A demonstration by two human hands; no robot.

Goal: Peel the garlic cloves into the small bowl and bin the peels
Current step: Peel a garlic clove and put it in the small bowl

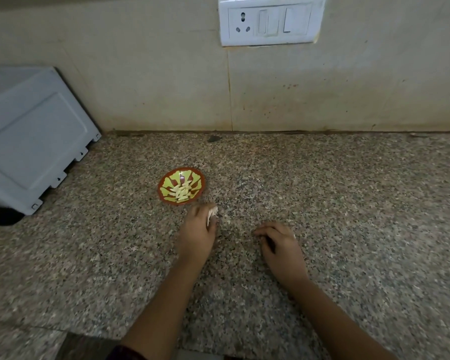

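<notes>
Nearest to us are two bare forearms reaching up from the bottom edge, with a scrap of dark patterned sleeve (126, 353) at the left elbow. Both arms stretch forward over the speckled stone counter (348, 203), the left one angled in toward the middle.

The left hand (198, 229) lies knuckles up just in front of the small bowl (161, 187), close to its near rim but not touching it. Its fingers are curled round a whitish papery clump, the peels (212, 214), which sticks out at the thumb side. We judge it is bunching them together so that they can be carried off in one go.

The right hand (281, 245) rests palm down on the counter, apart from the left, with its fingers loosely bent and their tips on the stone. It grips nothing that we can see. A pale fleck shows at its far edge, too small to name. It looks placed to sweep up stray scraps.

The bowl, red-rimmed with a green pattern, holds a heap of bare garlic cloves (181, 192). We see no unpeeled cloves on the counter, so the peeling seems done and binning the peels is what remains. No bin is in view.

A grey appliance (31, 139) stands at the left against the wall, and a white socket plate (270, 20) is mounted above.
</notes>
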